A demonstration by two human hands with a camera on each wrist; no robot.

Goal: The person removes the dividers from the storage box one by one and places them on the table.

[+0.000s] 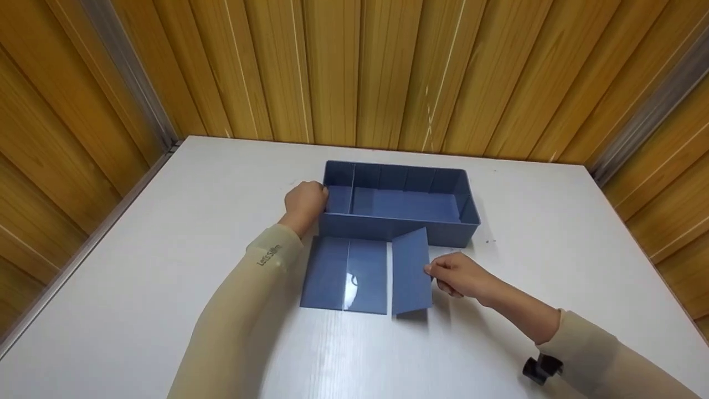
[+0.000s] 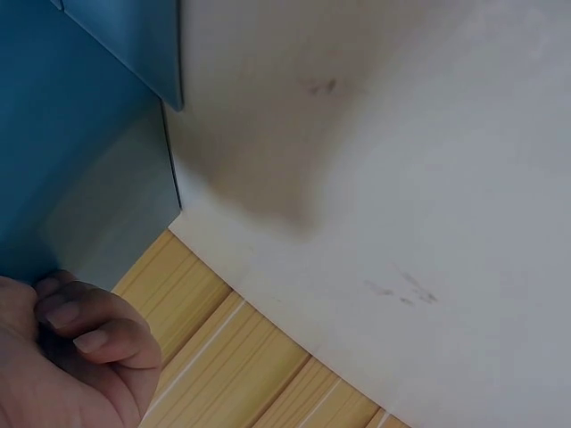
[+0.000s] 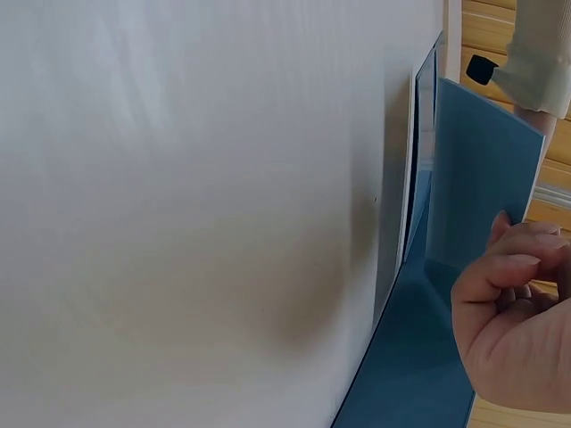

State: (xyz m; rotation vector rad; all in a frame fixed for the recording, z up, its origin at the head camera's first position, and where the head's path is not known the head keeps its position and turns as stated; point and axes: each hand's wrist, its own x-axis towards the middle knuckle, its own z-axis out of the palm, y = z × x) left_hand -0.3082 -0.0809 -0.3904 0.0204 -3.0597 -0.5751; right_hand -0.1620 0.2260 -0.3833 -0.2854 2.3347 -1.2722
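A long blue plastic bin [image 1: 399, 228] sits on the table, with an upright divider [image 1: 352, 191] across it near its left end. My left hand [image 1: 306, 200] grips the bin's left end wall, fingers curled at the rim; in the left wrist view the hand [image 2: 85, 357] is beside the blue wall. Between thumb and fingers, my right hand [image 1: 462, 274] pinches the right edge of a blue divider panel [image 1: 411, 271], tilted with that edge raised off the table. The right wrist view shows the panel [image 3: 477, 169] beyond the hand [image 3: 517, 321].
Two more blue panels, a left one [image 1: 325, 271] and a right one [image 1: 368, 263], lie flat side by side before the bin. The white table [image 1: 221, 183] meets a wood-patterned wall [image 1: 332, 72] behind. A small black device [image 1: 541, 368] is on the right sleeve.
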